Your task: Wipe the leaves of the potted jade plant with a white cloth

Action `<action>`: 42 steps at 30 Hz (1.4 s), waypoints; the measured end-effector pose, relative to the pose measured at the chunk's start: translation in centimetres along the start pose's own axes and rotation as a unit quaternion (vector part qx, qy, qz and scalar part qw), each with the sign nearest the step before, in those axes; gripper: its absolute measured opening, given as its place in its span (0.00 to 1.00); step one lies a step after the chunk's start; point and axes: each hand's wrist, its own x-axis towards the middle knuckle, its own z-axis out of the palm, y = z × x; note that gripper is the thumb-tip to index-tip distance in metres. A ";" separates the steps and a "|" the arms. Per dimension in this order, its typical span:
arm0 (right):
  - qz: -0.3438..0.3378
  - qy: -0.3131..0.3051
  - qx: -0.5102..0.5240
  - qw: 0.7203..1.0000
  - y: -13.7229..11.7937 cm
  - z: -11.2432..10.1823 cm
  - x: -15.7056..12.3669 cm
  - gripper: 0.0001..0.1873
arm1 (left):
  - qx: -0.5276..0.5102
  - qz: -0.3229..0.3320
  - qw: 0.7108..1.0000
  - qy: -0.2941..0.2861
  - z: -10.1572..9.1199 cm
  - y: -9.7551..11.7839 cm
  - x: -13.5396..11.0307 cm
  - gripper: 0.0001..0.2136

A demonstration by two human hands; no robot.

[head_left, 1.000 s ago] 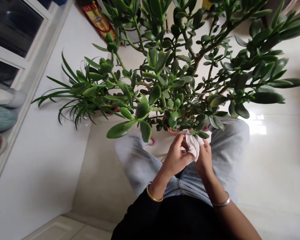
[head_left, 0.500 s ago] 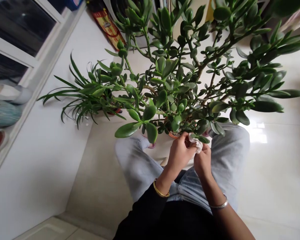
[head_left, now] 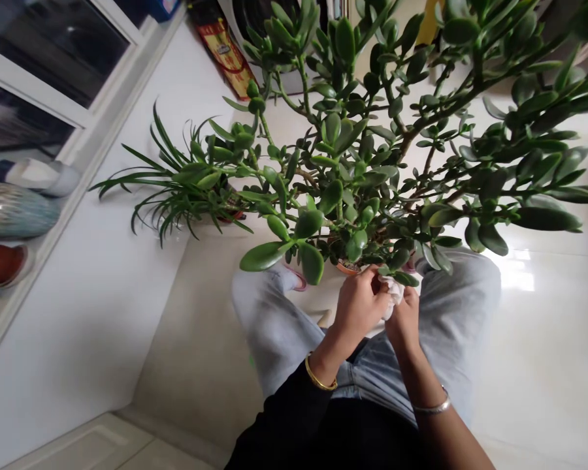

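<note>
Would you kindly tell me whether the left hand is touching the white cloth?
Touching: the head view shows the left hand pressed against the white cloth.

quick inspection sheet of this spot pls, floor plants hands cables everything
surface: glossy white floor tile with bright glare
things in hand: white cloth against a jade plant leaf; terracotta pot under the plant
clutter: red and yellow packet beyond the plant; row of shoes at far side
hands: left hand with gold bangle, right hand with silver bangle, both on the cloth
cables: nothing seen
surroundings: narrow-leaved potted plant beside the jade plant; white window frame
</note>
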 end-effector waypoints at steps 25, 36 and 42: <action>-0.008 -0.067 -0.099 0.993 -1.7 -1.1 0.2 0.12 | -0.147 -0.046 0.988 0.005 1.0 -1.5 -0.5 0.05; -0.053 -0.049 -0.130 0.989 -2.2 -1.0 0.4 0.13 | -0.126 -0.023 0.992 0.007 1.0 -1.4 -0.7 0.06; 0.017 -0.108 -0.055 0.992 -1.7 -1.9 0.5 0.17 | -0.152 -0.029 0.988 0.003 0.7 -0.9 -0.8 0.06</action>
